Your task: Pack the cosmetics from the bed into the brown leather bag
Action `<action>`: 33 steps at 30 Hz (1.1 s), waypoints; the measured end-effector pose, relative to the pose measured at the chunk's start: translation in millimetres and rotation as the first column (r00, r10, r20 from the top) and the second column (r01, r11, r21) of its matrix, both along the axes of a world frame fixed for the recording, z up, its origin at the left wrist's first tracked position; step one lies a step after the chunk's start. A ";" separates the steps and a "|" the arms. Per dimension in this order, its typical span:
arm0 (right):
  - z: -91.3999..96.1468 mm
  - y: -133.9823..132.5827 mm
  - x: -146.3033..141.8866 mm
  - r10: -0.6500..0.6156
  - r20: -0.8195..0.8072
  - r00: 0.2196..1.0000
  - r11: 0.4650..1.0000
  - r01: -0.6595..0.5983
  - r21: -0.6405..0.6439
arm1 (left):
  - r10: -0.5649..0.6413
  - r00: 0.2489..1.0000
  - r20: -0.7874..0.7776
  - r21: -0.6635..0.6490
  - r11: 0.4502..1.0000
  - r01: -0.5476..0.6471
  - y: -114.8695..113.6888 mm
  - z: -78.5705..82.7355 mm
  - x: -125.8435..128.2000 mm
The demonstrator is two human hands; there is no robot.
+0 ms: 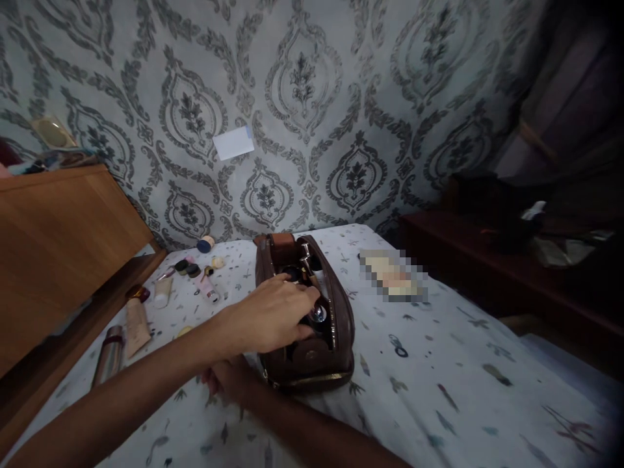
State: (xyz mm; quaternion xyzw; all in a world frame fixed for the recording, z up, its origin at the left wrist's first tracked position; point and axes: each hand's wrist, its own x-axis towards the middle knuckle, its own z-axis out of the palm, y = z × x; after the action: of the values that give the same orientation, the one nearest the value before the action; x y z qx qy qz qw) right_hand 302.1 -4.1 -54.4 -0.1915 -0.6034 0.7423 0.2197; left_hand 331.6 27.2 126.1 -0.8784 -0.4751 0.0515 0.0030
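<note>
A brown leather toiletry bag (344, 325) lies unzipped on the patterned bedsheet, with several cosmetics inside. My left hand (273, 315) reaches into it from the left, fingers bent and thumb low. Between thumb and fingers sits an item with a shiny round end (319, 314); the rest of it is hidden. My right hand (227, 380) crosses beneath the left forearm, beside the bag's near left corner. Its fingers look curled, and anything they hold is out of sight. Slim metallic-capped items (306, 257) stand in the bag beyond my fingers.
On the sheet at left lie a beige tube (138, 325), a metallic bottle (110, 354), a white tube (162, 291), a pink tube (207, 287), dark-lidded jars (193, 270) and a blue-lidded jar (205, 244). A wooden cabinet (68, 240) borders the left side. Right of the bag lies a blurred-out item (392, 276).
</note>
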 end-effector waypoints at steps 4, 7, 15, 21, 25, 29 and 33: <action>4.8 -0.1 1.2 -0.016 -0.016 1.000 0.999 0.015 -0.033 | -0.028 0.964 0.264 0.165 0.986 -0.017 -5.7 -1.1 -15.9; 4.8 -0.2 0.7 -0.020 -0.049 0.999 0.999 0.018 -0.031 | 0.035 0.888 0.459 0.310 0.930 -0.197 -15.4 -7.5 -31.8; -0.9 0.0 -6.1 -0.053 -0.118 0.992 0.998 0.050 -0.029 | 0.262 0.702 0.663 0.238 0.815 -0.529 -48.6 -45.9 -76.7; 2.3 0.1 -5.3 -0.067 -0.148 0.987 0.997 0.060 -0.049 | 0.476 0.590 0.652 0.082 0.730 -0.679 -66.3 -84.2 -119.0; 4.2 -0.1 -4.9 -0.025 -0.129 0.991 1.000 0.025 0.004 | 0.570 0.524 0.633 0.040 0.652 -0.757 -72.7 -104.6 -150.6; 5.8 -1.4 -3.3 -0.020 -0.061 0.998 1.000 0.020 -0.013 | 0.658 0.489 0.573 0.064 0.559 -0.827 -79.4 -117.6 -180.7; 3.9 -3.7 -4.6 -0.016 -0.028 0.999 1.000 0.017 0.014 | 0.757 0.466 0.458 0.105 0.474 -0.874 -89.2 -127.3 -207.6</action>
State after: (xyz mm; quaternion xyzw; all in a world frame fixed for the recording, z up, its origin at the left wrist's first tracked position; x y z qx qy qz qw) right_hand 297.5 -7.8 -50.5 -0.1844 -0.6039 0.7387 0.2358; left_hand 123.9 -62.0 -1.2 -0.5160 -0.8346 -0.1891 0.0380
